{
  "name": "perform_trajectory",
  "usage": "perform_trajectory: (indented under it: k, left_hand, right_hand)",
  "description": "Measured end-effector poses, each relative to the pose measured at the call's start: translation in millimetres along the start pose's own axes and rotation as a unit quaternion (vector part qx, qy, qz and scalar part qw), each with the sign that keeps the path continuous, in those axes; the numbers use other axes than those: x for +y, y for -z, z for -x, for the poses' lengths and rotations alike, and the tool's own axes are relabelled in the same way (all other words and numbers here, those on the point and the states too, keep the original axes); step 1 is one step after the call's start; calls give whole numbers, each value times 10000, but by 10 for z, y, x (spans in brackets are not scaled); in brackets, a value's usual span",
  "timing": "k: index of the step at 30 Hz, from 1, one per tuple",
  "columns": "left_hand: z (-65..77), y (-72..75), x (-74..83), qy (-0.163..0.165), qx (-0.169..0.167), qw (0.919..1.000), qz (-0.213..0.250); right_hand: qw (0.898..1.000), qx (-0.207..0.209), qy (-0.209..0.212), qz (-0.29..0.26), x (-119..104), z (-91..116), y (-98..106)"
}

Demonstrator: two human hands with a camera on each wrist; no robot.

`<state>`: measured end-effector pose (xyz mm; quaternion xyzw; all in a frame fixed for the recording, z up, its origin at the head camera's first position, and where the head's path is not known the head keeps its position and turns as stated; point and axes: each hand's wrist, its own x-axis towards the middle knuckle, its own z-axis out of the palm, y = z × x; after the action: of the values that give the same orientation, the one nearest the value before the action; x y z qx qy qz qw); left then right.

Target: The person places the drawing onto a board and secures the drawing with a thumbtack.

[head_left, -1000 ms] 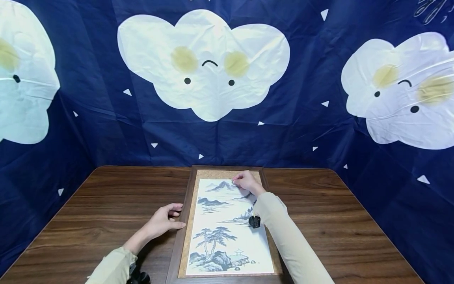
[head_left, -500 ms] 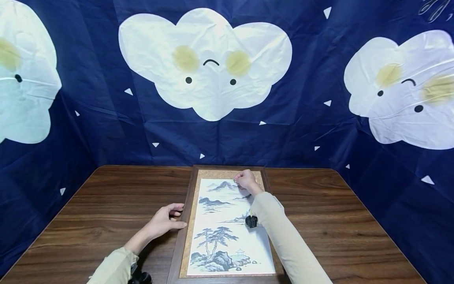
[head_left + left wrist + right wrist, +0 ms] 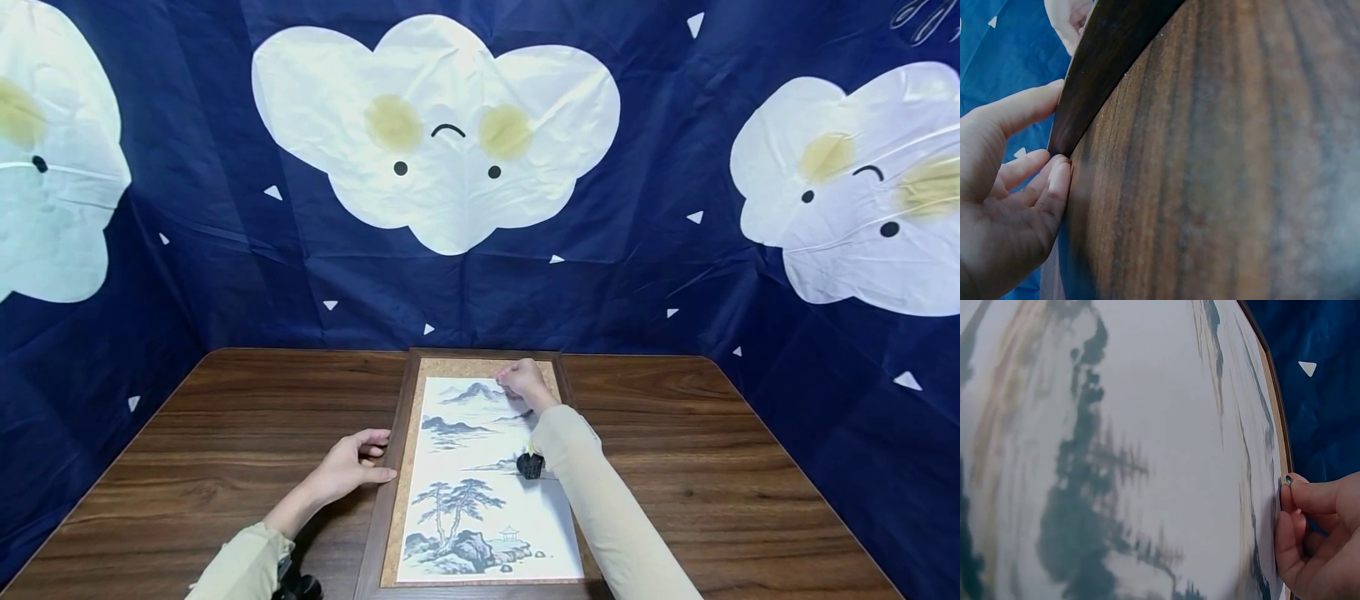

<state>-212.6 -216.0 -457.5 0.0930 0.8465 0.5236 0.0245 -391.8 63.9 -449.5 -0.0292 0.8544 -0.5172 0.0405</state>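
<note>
A brown-framed cork board (image 3: 459, 367) lies on the table with a sheet of paper (image 3: 457, 462) on it, printed with ink mountains, pines and a pavilion. At the paper's top edge, my right hand (image 3: 527, 383) pinches a tiny shiny pushpin (image 3: 1289, 480) between thumb and forefinger; its point is hidden. Against the left side of the wooden frame (image 3: 387, 492) rests my left hand (image 3: 348, 468), thumb and fingers spread apart along the edge. In the left wrist view, the fingertips of that left hand (image 3: 1013, 181) touch the dark frame (image 3: 1100, 62).
The wood-grain table (image 3: 247, 417) extends to both sides of the board. Behind it hangs a dark blue cloth (image 3: 495, 304) with white cloud prints, close to the table's far edge. My right sleeve (image 3: 600, 492) crosses the board's right side.
My right hand stays near the paper's top edge, its wrist having shifted slightly left. The left hand keeps its place on the frame. The whole head view has drifted slightly.
</note>
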Motion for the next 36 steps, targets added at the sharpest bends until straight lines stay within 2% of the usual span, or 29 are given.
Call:
perform_trajectory:
  k: [2, 4, 5, 6, 9, 13, 19, 28, 36]
  left_hand:
    - [3, -1, 2, 24, -2, 10000, 7]
    - [7, 0, 5, 43, -5, 10000, 31]
    - [9, 2, 5, 47, 1, 10000, 39]
    - [10, 4, 5, 50, 5, 10000, 44]
    - [7, 5, 3, 35, 3, 10000, 58]
    - [4, 7, -4, 18, -2, 10000, 52]
    - [-4, 3, -2, 29, -17, 10000, 72]
    - [-26, -10, 5, 120, 3, 9999, 100]
    - [-22, -5, -20, 136, 44, 9998, 115]
  right_hand:
    - [9998, 68, 39, 169, 74, -86, -30]
    - [9991, 201, -224, 303, 83, -120, -57]
    - [9988, 248, -295, 300, 89, -120, -66]
    - [9969, 348, -561, 422, -39, -6, -45]
    - [9953, 585, -534, 562, -167, 173, 0]
    - [9932, 719, -424, 813, -210, 269, 18]
    - [9900, 897, -552, 942, -219, 269, 20]
    - [9856, 1226, -486, 1061, -237, 307, 26]
    - [9850, 1263, -449, 1088, -222, 300, -1]
